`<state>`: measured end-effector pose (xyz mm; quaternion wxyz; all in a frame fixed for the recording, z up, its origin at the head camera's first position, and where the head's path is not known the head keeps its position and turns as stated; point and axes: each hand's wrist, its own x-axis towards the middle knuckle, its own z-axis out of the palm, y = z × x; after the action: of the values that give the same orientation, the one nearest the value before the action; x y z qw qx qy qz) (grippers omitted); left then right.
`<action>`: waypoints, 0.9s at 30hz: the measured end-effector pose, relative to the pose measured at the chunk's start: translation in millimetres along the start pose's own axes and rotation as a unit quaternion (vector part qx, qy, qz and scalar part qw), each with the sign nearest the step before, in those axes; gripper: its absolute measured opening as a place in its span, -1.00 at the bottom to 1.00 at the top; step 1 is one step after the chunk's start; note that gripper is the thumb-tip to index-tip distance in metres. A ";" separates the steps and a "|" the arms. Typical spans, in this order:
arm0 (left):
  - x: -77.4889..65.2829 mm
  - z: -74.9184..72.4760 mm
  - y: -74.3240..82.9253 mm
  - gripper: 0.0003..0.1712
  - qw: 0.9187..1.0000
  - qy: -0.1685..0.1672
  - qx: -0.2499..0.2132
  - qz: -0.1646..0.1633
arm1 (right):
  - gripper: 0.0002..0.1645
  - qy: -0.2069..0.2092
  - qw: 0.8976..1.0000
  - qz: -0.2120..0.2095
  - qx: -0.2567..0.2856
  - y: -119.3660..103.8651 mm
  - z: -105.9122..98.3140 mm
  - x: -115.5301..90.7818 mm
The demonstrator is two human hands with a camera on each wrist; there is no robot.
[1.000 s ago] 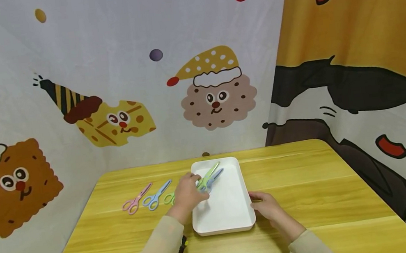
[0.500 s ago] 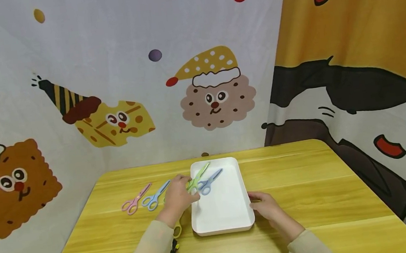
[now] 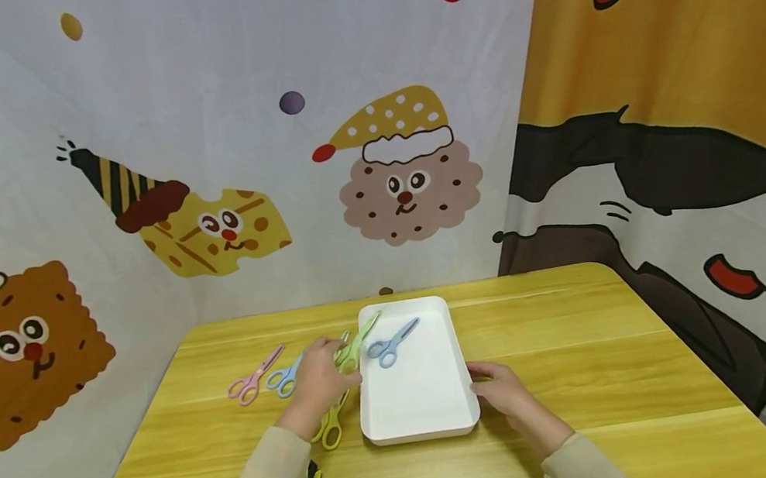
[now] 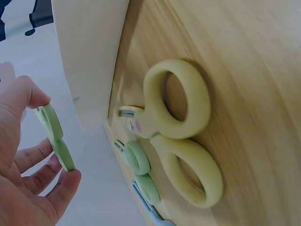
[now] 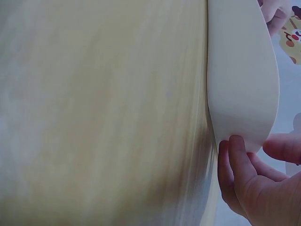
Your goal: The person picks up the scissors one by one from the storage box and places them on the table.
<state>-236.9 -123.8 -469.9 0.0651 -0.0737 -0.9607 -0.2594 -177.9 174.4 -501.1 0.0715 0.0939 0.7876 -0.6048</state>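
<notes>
My left hand (image 3: 317,378) grips green scissors (image 4: 52,123) by the finger loops, raised over the left rim of the white tray (image 3: 420,406), blades pointing away. Blue scissors (image 3: 396,340) lie inside the tray near its far half. Below the left hand, yellow scissors (image 4: 200,106) rest on the table, with a second green pair (image 4: 136,157) beyond them. My right hand (image 3: 504,394) holds the tray's right side, fingertips against the outer wall and thumb at the rim.
Farther left on the wooden table (image 3: 579,374) lie another blue pair of scissors (image 3: 289,373), partly hidden by the left hand, and a pink pair (image 3: 254,378). A cartoon-printed curtain (image 3: 230,52) hangs behind the table's back edge.
My left hand has moved left with the green scissors, from over the tray to its left rim. The blue scissors in the tray are now uncovered. The right hand stays in place.
</notes>
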 end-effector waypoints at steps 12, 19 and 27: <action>-7.2 -3.9 -16.3 -0.31 1.000 0.002 -0.015 -0.002 | -0.52 -0.001 1.000 -0.002 0.005 0.2 -0.1 -0.3; -9.8 -2.1 -24.6 -0.35 1.000 0.022 0.006 0.002 | -0.53 0.005 1.000 -0.010 -0.016 0.5 -0.3 -0.3; -16.1 -5.0 -34.1 -0.36 1.000 0.026 -0.007 0.001 | -0.52 0.005 1.000 -0.008 -0.012 0.5 -0.5 0.4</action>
<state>-226.6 -157.1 -484.9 0.0897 -0.0679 -0.9567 -0.2683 -178.1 175.0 -501.5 0.0636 0.0903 0.7957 -0.5956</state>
